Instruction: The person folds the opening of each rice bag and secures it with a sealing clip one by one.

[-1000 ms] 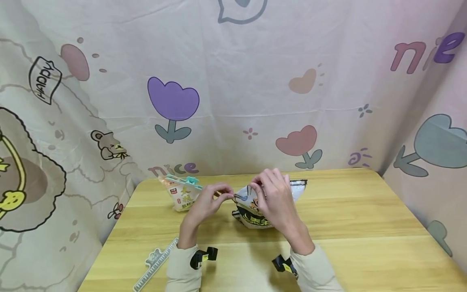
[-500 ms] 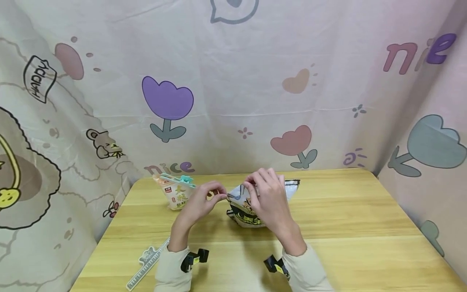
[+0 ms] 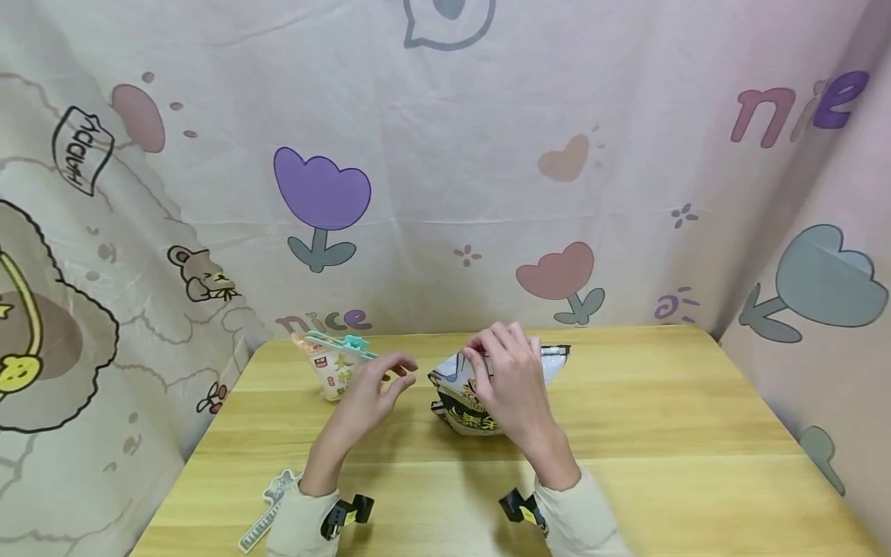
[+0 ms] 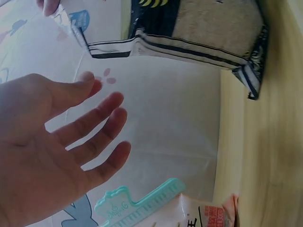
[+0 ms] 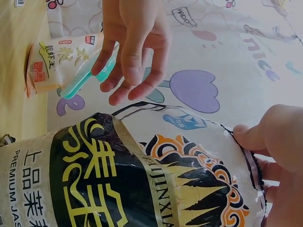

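A rice bag (image 3: 465, 414) with a black band and yellow lettering stands on the table. My right hand (image 3: 517, 383) pinches its folded top edge between thumb and fingers, as the right wrist view shows on the bag's pale upper part (image 5: 189, 142). Left of the bag, my left hand (image 3: 376, 394) hovers with fingers spread and slightly bent, holding nothing. In the left wrist view a gap separates those fingers from the bag's striped edge (image 4: 189, 49). Behind the left hand stands a smaller pale orange bag (image 3: 332, 371) with a teal clip (image 3: 351, 343) across its top.
A pale grey clip with a piano-key pattern (image 3: 257, 532) lies at the table's front left, partly behind the left sleeve (image 3: 302, 526). The wooden table (image 3: 661, 433) reaches to a printed cloth backdrop (image 3: 445, 170) at the back and sides.
My left hand has let go of the rice bag's left corner and drawn back to the left, its fingers spreading. My right hand keeps its pinch on the top edge.
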{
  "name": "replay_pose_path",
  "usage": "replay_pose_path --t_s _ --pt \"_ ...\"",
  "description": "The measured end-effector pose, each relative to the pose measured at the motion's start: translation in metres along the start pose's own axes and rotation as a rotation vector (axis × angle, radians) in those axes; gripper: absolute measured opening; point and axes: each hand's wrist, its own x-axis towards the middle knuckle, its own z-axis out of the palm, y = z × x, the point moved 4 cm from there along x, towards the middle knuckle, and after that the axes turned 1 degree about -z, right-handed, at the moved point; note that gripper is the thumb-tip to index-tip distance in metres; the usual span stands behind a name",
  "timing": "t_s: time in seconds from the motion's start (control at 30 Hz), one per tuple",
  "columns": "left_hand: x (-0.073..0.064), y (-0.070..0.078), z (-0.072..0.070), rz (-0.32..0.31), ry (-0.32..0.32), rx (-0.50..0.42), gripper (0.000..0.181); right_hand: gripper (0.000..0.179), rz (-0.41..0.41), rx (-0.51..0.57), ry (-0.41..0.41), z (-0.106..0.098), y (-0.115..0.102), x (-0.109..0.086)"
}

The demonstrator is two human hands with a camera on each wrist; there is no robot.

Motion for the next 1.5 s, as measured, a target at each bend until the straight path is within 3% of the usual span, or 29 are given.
replay_pose_path --t_s 0.2,0.53,0.77,0.97,1.27,1.5 --pt "-0.011 -0.003 -0.005 -0.027 0.003 0.07 0.02 0.006 0.018 0.011 0.002 0.003 0.0 -0.005" --pt "-0.041 -0.019 -0.024 -0.093 -0.035 0.161 0.024 0.005 0.009 0.014 -0.007 0.007 -0.003 -0.002" --pt "-0.047 -0.027 -0.039 -0.045 -0.057 0.22 0.02 0.005 0.024 0.006 0.0 0.003 -0.001 0.001" --pt "-0.061 -0.034 -0.05 -0.134 -0.081 0.272 0.027 0.004 0.028 0.005 -0.014 0.0 0.002 0.002" --pt "-0.07 -0.042 -0.062 -0.167 -0.087 0.317 0.026 0.005 0.032 0.007 0.003 -0.006 0.004 0.003" --pt "-0.093 -0.05 -0.073 -0.229 -0.105 0.36 0.017 0.006 0.021 0.025 -0.02 -0.002 0.001 0.003"
